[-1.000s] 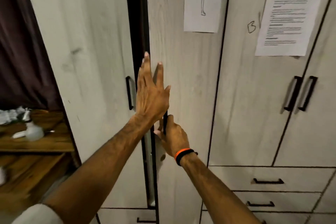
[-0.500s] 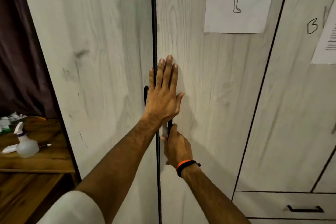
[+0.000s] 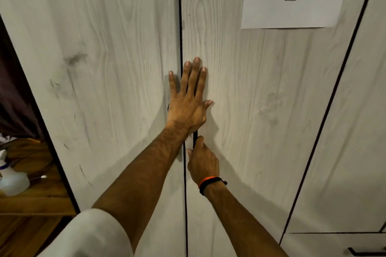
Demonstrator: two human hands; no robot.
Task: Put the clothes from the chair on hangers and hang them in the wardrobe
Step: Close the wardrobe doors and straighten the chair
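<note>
Against pale wood-grain wardrobe doors (image 3: pixel 125 69), left hand (image 3: pixel 188 102) presses flat, right hand (image 3: pixel 203 162) pinches slim black handle (image 3: pixel 195 137).

Your left arm wears a white sleeve (image 3: pixel 89 233) pushed up above the elbow, leaving the forearm bare. Your right wrist carries two thin bands side by side, an orange wristband (image 3: pixel 206 180) and a black cord bracelet (image 3: pixel 211 183) just behind it, knotted.

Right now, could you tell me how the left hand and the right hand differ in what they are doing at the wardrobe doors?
The left hand lies flat with straight fingers across the seam; the right hand curls around the black handle. The left sits higher, the right lower. Only the right wrist wears an orange-and-black band. Both touch the right door.
</note>
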